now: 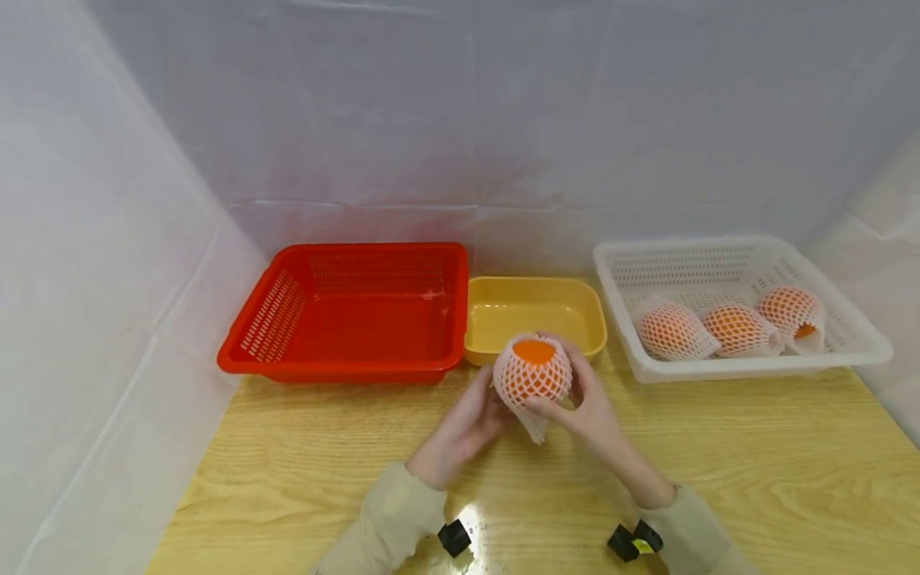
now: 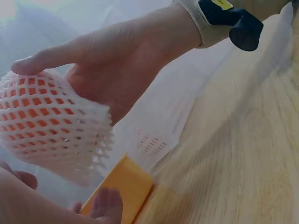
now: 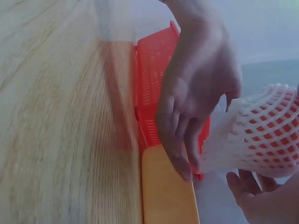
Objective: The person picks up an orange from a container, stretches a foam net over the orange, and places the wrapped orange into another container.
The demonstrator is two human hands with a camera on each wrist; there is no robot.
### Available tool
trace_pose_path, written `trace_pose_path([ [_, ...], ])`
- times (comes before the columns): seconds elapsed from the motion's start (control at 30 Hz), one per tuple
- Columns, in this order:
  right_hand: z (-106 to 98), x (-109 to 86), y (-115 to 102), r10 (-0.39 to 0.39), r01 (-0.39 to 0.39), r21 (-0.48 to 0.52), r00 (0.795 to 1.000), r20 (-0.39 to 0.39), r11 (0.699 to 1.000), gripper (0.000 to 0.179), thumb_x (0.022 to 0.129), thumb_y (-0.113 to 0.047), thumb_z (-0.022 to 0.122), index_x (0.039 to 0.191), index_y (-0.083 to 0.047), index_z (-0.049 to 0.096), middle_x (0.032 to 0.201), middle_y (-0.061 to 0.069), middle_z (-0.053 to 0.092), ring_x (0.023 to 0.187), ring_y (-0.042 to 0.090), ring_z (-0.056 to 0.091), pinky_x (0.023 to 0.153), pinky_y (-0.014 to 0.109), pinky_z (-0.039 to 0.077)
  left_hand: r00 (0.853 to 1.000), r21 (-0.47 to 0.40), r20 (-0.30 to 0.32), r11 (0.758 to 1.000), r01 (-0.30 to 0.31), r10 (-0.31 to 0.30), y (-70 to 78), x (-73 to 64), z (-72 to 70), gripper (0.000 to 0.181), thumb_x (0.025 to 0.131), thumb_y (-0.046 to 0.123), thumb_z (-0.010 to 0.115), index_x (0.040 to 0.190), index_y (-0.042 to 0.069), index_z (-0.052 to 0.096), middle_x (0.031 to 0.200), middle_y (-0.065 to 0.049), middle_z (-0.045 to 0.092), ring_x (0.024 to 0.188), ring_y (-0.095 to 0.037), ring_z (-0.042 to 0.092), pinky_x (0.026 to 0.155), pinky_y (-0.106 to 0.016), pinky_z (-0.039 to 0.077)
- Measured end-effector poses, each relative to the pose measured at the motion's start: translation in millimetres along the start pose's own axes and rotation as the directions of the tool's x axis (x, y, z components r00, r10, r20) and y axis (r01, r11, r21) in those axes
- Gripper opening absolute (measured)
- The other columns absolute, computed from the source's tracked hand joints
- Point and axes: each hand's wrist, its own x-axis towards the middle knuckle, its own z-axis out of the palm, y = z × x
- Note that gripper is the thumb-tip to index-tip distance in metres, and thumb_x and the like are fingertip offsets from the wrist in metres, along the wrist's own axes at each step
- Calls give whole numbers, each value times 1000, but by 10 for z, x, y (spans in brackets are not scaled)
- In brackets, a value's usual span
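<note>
An orange [image 1: 534, 351] in a white foam net sleeve [image 1: 528, 391] is up off the table in front of the yellow tray, its bare top showing and the sleeve's loose end hanging down. My right hand [image 1: 592, 407] holds it from the right, with the thumb on the near side; in the left wrist view that thumb lies over the net. From the left my left hand [image 1: 474, 423] is against the wrapped fruit. In the right wrist view the left fingers [image 3: 177, 140] extend loosely beside the sleeve's end, not curled round it; the fruit partly hides the thumb.
At the back left stands a red basket [image 1: 345, 371] with nothing visible inside. A yellow tray [image 1: 596, 319] sits in the middle. To the right, a white basket [image 1: 755, 369] contains three more net-wrapped oranges [image 1: 740, 329]. White sheeting [image 1: 460, 120] hangs behind and at both sides.
</note>
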Motion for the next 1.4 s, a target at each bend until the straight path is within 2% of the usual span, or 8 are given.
trace_pose_path([
  [0.17, -22, 10, -1, 49, -50, -16, 998, -28, 999, 75, 89, -2, 74, 154, -12, 38, 150, 12, 45, 130, 22, 50, 104, 24, 45, 990, 162, 6, 976, -143, 144, 51, -5, 51, 60, 110, 47, 31, 153, 6, 41, 150, -11, 48, 135, -22, 46, 117, -47, 31],
  [0.33, -2, 7, -22, 68, -69, -70, 998, -20, 995, 76, 91, -9, 74, 156, -19, 35, 153, 13, 43, 132, 33, 50, 103, 40, 49, 967, 362, 87, 896, -255, 240, 72, -23, 138, 61, 109, 52, 28, 155, 13, 36, 151, -10, 43, 138, -23, 41, 118, -48, 29],
  [0.53, 22, -4, -29, 47, -46, -77, 999, 2, 996, 77, 91, -8, 75, 156, -19, 36, 155, 13, 42, 132, 34, 50, 102, 43, 49, 952, 400, 104, 864, -306, 289, 73, -26, 156, 54, 110, 45, 26, 152, 14, 39, 147, -9, 45, 132, -19, 43, 116, -42, 31],
  [0.73, 10, -7, -23, 36, -33, -104, 999, 27, 994, 76, 90, -9, 76, 155, -20, 39, 154, 12, 44, 133, 34, 50, 103, 45, 48, 947, 426, 113, 846, -320, 302, 83, -21, 135, 56, 110, 46, 26, 149, 9, 43, 145, -12, 48, 131, -20, 46, 113, -40, 35],
  [1.0, -4, -11, -15, 88, -80, -134, 994, 56, 988, 75, 90, -17, 77, 155, -23, 39, 153, 13, 46, 132, 35, 52, 102, 49, 50, 951, 482, 102, 822, -303, 291, 76, -15, 102, 54, 110, 46, 27, 143, 8, 48, 136, -14, 54, 119, -18, 52, 102, -36, 43],
  [1.1, -17, -8, -11, 92, -85, -132, 994, 50, 988, 74, 90, -17, 77, 155, -22, 40, 151, 13, 47, 131, 35, 53, 101, 50, 50, 956, 484, 97, 826, -288, 276, 80, -21, 105, 55, 110, 47, 27, 145, 10, 47, 137, -14, 53, 123, -21, 52, 107, -41, 42],
  [1.27, -69, 17, -36, 86, -79, -125, 995, 52, 989, 73, 90, -14, 77, 154, -16, 40, 147, 15, 50, 128, 36, 54, 101, 50, 50, 961, 438, 86, 856, -274, 263, 110, -29, 105, 61, 109, 50, 27, 153, 10, 42, 147, -13, 49, 133, -24, 48, 115, -47, 37],
  [1.4, -134, 49, -46, 84, -79, -115, 996, 34, 990, 72, 91, -11, 75, 154, -14, 39, 147, 16, 49, 130, 36, 51, 104, 52, 47, 957, 409, 104, 865, -291, 272, 124, -28, 107, 59, 111, 45, 26, 153, 7, 40, 148, -17, 49, 131, -27, 51, 109, -46, 43],
])
